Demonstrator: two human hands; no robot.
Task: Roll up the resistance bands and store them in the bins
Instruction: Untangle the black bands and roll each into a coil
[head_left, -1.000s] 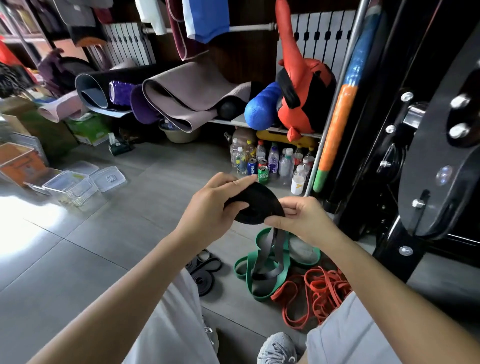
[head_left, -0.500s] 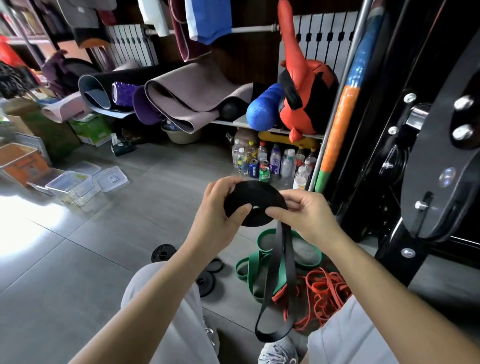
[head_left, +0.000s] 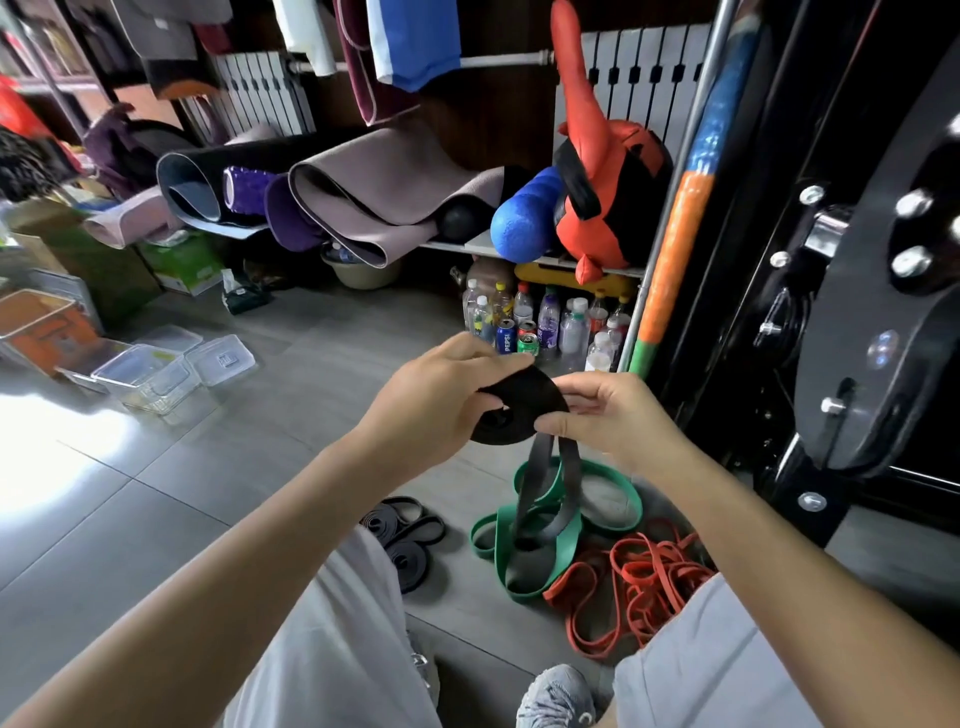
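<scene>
- Slack below the black band coil (head_left: 519, 415) hangs shorter than half a second ago; the loose tail (head_left: 531, 483) now ends over the green band (head_left: 524, 592) instead of reaching down near the shoe.
- Left hand (head_left: 441, 400) grips the coil from above and behind, fingers curled over its top edge. Right hand (head_left: 613, 415) pinches the coil's near rim just where the tail leaves it.
- By my judgement, this band is mostly rolled, with a few turns left before it can go to a bin.
- Both hands hold the coil in the air at mid-frame, above the floor (head_left: 260, 467) and apart from everything on it.
- Open floor lies to the left, toward the clear bins (head_left: 150, 374), which sit well apart from the coil; that path looks free.
- To the right, the black rack (head_left: 831, 364) stands near the right forearm, so room there is tight.
- Straight below lie the green band and the red bands (head_left: 639, 587) in a tangle, not yet rolled. The tail could snag on them if it drops lower.
- Small black rolls (head_left: 410, 530) sit on the floor beside the left knee.
</scene>
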